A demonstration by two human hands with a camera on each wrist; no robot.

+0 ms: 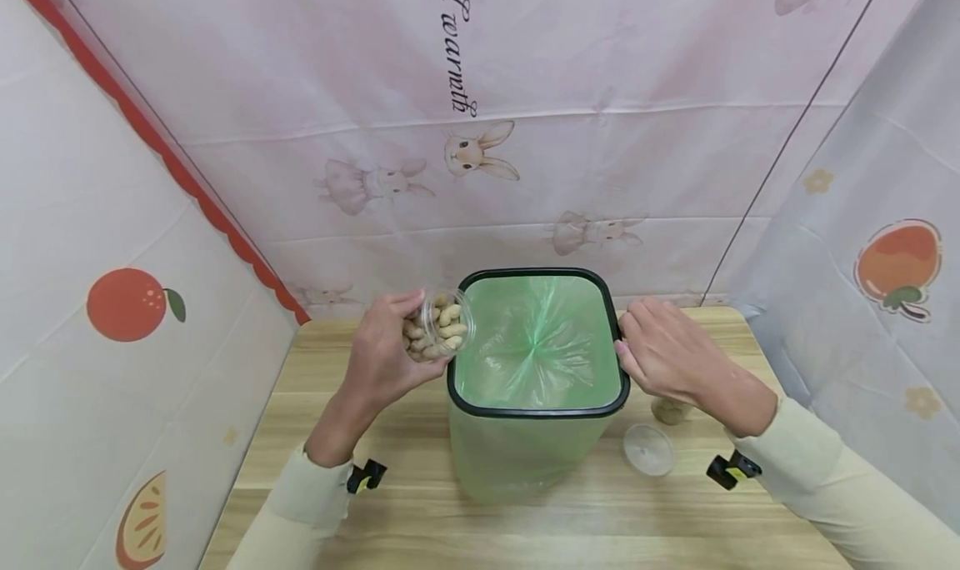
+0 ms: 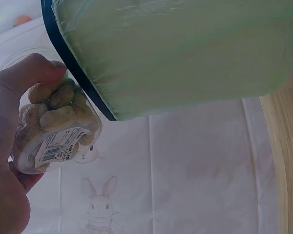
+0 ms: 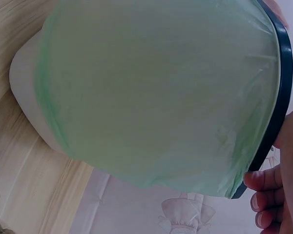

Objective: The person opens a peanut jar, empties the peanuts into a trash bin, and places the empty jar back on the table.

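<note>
My left hand (image 1: 378, 349) grips a clear plastic jar (image 2: 58, 131) of unshelled peanuts (image 1: 450, 324). The jar is tilted, its mouth turned toward the trash can (image 1: 517, 462) at the left side of the rim. A label with a barcode shows on its base in the left wrist view. Green bag film (image 1: 536, 345) lines the trash can, stretched across inside the black rim ring (image 1: 540, 412) and gathered at its middle. On the opposite side, my right hand (image 1: 667, 353) holds the rim ring, fingers curled at its edge.
A round clear lid (image 1: 648, 450) lies on the wooden table (image 1: 397, 512) right of the trash can. Beside it, a small container (image 1: 670, 410) with tan contents is partly hidden under my right wrist. Printed curtains (image 1: 360, 78) enclose the back and sides.
</note>
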